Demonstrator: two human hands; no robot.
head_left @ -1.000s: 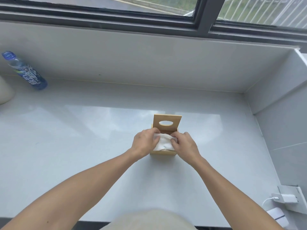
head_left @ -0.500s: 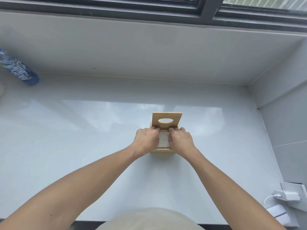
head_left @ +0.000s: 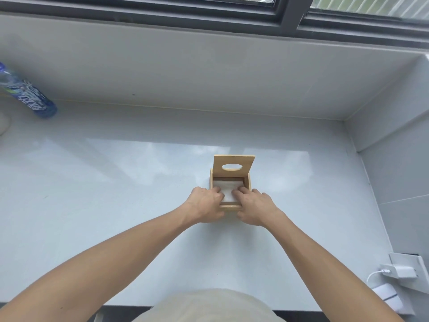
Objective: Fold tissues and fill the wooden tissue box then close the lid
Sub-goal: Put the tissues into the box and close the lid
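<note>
The wooden tissue box (head_left: 247, 182) stands on the white counter with its lid (head_left: 234, 161) tipped up at the back; the lid has an oval hole. A white folded tissue (head_left: 228, 189) lies flat inside the box. My left hand (head_left: 204, 203) and my right hand (head_left: 255, 206) reach over the box's front wall from either side. The fingertips of both hands press down on the tissue, and the thumbs rest against the outside of the front wall. The near part of the tissue is hidden by my fingers.
A blue-labelled plastic bottle (head_left: 30, 96) lies at the far left against the wall. A white charger (head_left: 402, 270) with its cable is plugged in at the right, near the front. A wall and window frame run along the back, and a side wall closes the right.
The tissue, bunched between my hands above the box a second ago, now lies flat inside it. Both hands have sunk lower and drawn slightly toward me.
</note>
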